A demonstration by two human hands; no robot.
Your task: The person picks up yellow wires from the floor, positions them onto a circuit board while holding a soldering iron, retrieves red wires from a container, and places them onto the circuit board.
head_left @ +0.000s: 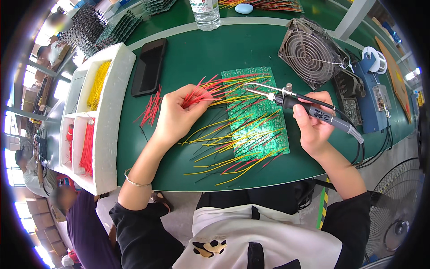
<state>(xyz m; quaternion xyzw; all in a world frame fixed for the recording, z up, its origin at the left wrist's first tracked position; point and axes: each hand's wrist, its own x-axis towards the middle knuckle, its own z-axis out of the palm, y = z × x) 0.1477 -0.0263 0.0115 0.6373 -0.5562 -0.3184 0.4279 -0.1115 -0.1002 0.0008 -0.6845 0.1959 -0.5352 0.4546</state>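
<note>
Counter (172, 177)'s dark green, circuit board (258, 107) brighter green, wires (210, 155) red, yellow and dark, tray (112, 121) white, phone (150, 66) black, soldering iron (332, 119) black and grey with silver tip (256, 92), box (371, 101) blue, apron (286, 237) white with a black-and-tan panda (209, 249), floor tape (323, 207) yellow-and-black striped.

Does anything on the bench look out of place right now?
Yes: loose red wires lie splayed on the green bench beside the left hand, while other red wires sit in the white foam box. The back-right fan also looks grimy.
</note>
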